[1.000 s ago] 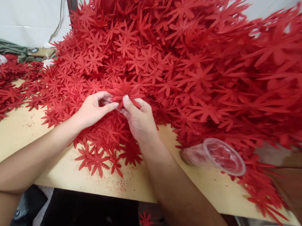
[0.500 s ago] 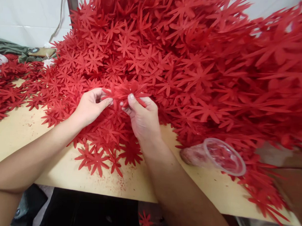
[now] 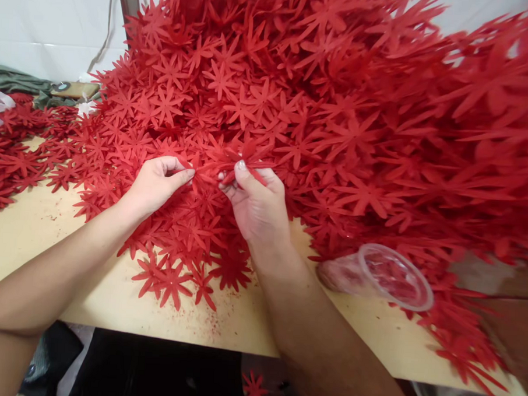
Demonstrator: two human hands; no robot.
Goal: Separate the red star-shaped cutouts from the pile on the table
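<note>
Thin red flower-shaped cutouts with narrow petals form a large pile (image 3: pixel 250 104) in front of me. My right hand (image 3: pixel 261 201) is closed on a small bunch of red flower cutouts (image 3: pixel 243 156), thumb pressed on top. To its left, my left hand (image 3: pixel 159 182) pinches a petal of a red flower cutout (image 3: pixel 204 173) between thumb and fingertips. That cutout spans the gap between both hands, over the pile. Whether it is still joined to the bunch I cannot tell.
On the pale table (image 3: pixel 110 302), a clear plastic cup (image 3: pixel 396 277) lies tipped at the right with red bits inside. Loose cutouts (image 3: pixel 170 284) lie near the front edge. Another cutout (image 3: pixel 254 389) is below the table. Green cloth (image 3: pixel 17 83) lies at back left.
My right hand has moved slightly right with the bunch, widening the gap between my hands. My left hand has stayed nearly in place, still pinching.
</note>
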